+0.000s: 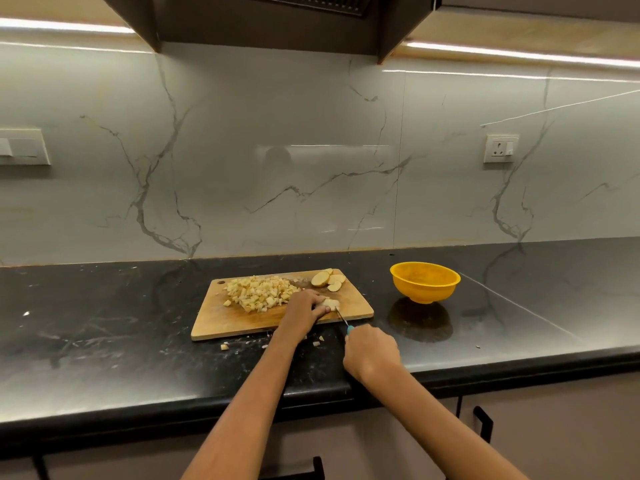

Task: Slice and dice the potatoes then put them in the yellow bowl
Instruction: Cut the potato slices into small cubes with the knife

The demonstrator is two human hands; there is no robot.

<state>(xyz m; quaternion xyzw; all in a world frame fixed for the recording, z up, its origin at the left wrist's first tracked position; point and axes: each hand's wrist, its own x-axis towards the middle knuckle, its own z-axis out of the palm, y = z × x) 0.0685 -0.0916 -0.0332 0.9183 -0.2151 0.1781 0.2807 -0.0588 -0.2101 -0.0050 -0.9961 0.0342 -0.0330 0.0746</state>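
Observation:
A wooden cutting board (221, 323) lies on the black counter. A heap of diced potato (258, 293) covers its far middle, and a few round potato slices (327, 279) lie at its far right corner. My left hand (304, 308) holds down a pale piece of potato (331, 303) near the board's front right. My right hand (372, 351) grips a knife (343, 318) with a teal handle; its thin blade touches that piece. The yellow bowl (425, 281) stands to the right of the board, apart from it.
A few potato bits (224, 346) lie scattered on the counter (104, 323) in front of the board. The counter's front edge runs just below my wrists, with cabinet handles beneath. A marble wall with a socket (499, 148) rises behind.

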